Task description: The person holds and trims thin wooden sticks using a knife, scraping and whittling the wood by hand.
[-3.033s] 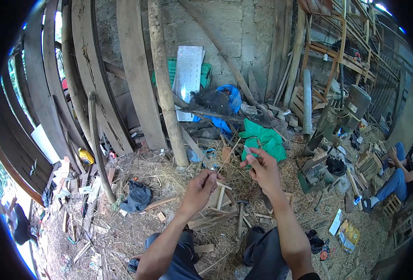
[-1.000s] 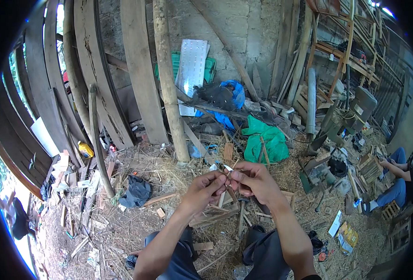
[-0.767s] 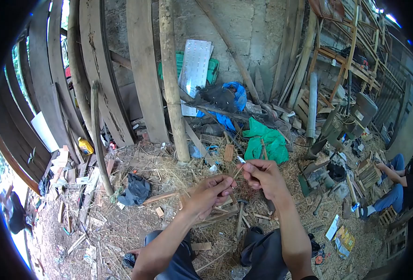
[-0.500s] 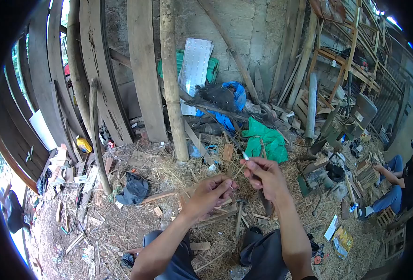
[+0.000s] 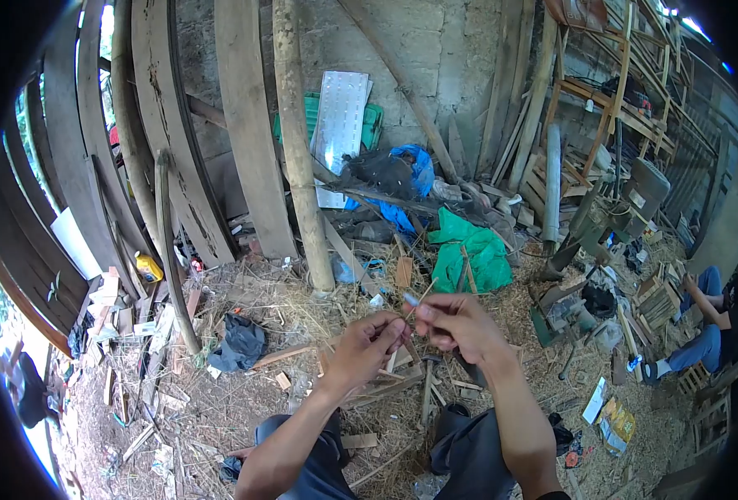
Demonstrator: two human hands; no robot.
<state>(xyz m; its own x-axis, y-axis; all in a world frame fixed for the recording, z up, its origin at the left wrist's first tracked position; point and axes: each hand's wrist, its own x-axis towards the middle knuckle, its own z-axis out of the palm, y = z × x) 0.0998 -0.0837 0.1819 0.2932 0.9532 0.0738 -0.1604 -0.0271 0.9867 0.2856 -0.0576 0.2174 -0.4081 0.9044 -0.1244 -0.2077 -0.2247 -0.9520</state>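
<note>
Left hand (image 5: 373,343): fingers curled, thumb closed to forefinger on a thin stick (image 5: 427,289). Right hand (image 5: 462,327): partly curled, thumb and forefinger pinching a small, pale, blade-like piece (image 5: 411,300), blurred, beside the stick. Hands close together, raised above the litter-strewn floor (image 5: 261,417). Beneath: one hammer-like tool (image 5: 427,390), among wood scraps. Toward the floor's far edge: crumpled green plastic sheeting (image 5: 479,260); behind, a white perforated panel (image 5: 341,121), leaning. Toward the left edge: black plastic bag (image 5: 240,343); yellow bottle (image 5: 147,267), farther out. Near the right edge: one seated person (image 5: 702,346).
</note>
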